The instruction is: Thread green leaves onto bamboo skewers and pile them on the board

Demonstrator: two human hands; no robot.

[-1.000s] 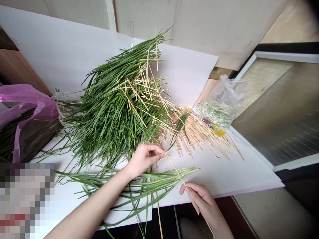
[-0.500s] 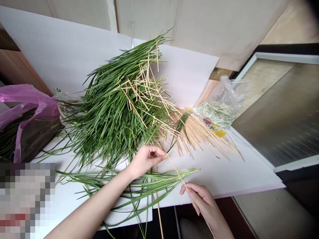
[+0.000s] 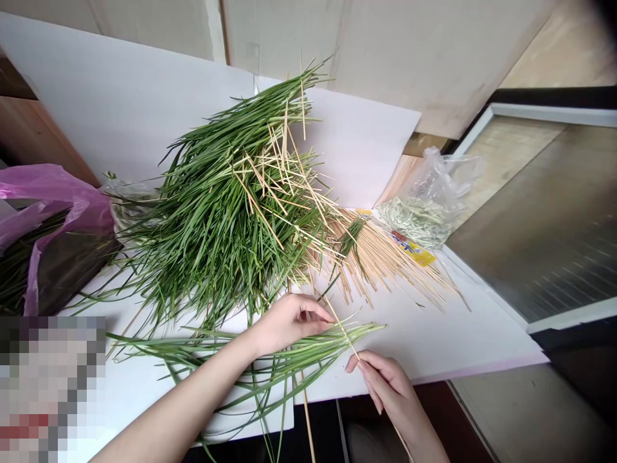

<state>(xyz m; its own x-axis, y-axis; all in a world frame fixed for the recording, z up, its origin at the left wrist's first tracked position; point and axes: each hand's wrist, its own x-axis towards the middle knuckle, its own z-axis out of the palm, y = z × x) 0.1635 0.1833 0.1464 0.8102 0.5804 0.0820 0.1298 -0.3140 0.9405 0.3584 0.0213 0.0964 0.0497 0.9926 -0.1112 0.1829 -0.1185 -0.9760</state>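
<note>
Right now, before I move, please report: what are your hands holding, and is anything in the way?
Left hand on green leaves, beside wooden skewer. Right hand pinching skewer. Leaf pile behind, nothing blocking.

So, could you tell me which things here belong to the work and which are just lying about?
Part of the work: left hand, right hand, wooden skewer, green leaf bunch, leaf heap, loose skewers.
Just lying about: pink plastic bag, clear plastic bag.

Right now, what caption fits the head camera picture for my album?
The left hand and right hand by a wooden skewer crossing green leaves.
</note>
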